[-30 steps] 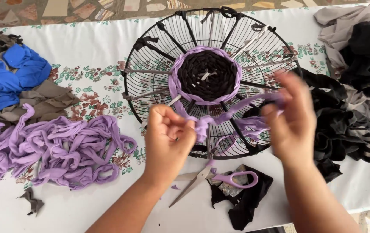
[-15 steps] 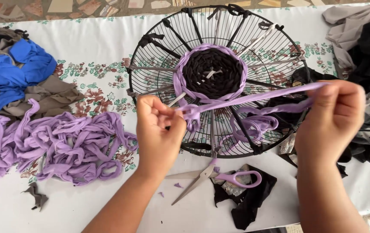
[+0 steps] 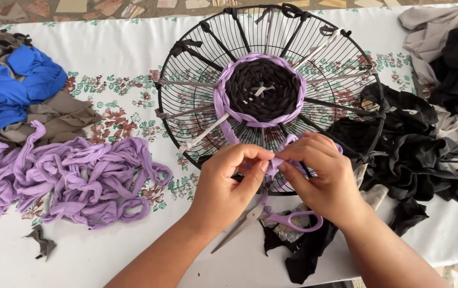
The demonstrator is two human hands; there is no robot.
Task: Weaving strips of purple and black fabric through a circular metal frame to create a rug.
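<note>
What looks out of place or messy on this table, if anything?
Little stands out. The scissors lie open under the wrists, blades toward the table edge. A stray dark scrap sits alone near the purple strip pile. Both hands, left hand and right hand, pinch a purple strip at the wire frame.

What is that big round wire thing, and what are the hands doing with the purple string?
This picture comes from a camera on a person's head, looking down at their own hands. The round black wire frame lies on a flowered tablecloth. In its middle sits a woven circle, dark inside with a purple edge. The left hand and right hand pinch a purple fabric strip together at the frame's near edge. A heap of purple strips lies at the left, blue cloth behind it, black cloth at the right, and purple-handled scissors below the hands.
</note>
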